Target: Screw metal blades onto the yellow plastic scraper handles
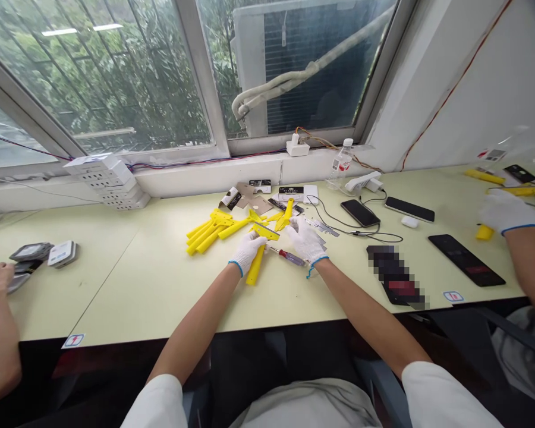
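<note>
the left hand grips a yellow scraper near its head, just left of the screwdriver; the right hand is curled just beyond the screwdriver, and i cannot tell whether it pinches anything. the scraper is probably light, stiff, slightly slick plastic, best held by its handle, clear of any blade. counted: one screwdriver, four phones right of it; piled yellow handles left of it overlap too much to count.
</note>
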The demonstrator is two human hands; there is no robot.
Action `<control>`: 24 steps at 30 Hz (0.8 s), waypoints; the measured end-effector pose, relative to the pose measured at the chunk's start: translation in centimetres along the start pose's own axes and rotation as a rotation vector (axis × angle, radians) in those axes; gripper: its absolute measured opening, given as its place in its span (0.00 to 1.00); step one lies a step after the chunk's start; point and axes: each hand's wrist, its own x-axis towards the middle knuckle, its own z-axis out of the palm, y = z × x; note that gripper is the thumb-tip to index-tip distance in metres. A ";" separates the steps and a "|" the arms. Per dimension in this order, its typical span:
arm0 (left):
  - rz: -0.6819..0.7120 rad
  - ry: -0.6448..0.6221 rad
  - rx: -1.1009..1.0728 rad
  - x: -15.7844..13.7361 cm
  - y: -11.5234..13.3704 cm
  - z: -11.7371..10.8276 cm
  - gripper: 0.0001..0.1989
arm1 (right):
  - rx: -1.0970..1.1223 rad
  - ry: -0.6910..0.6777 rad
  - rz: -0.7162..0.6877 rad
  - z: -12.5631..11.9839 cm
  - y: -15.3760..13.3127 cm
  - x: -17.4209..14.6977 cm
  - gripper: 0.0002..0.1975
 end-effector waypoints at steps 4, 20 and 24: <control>-0.010 0.005 -0.045 0.9 -1.2 -0.8 0.16 | 0.032 0.112 -0.183 -1.2 -1.6 -4.7 0.15; 0.025 0.007 -0.017 0.8 -1.1 0.2 0.12 | -0.274 -0.505 -0.232 -3.3 9.7 -27.3 0.17; 0.033 0.029 -0.017 0.5 -0.8 0.7 0.13 | -0.578 -0.777 -0.249 -1.2 7.9 -27.8 0.14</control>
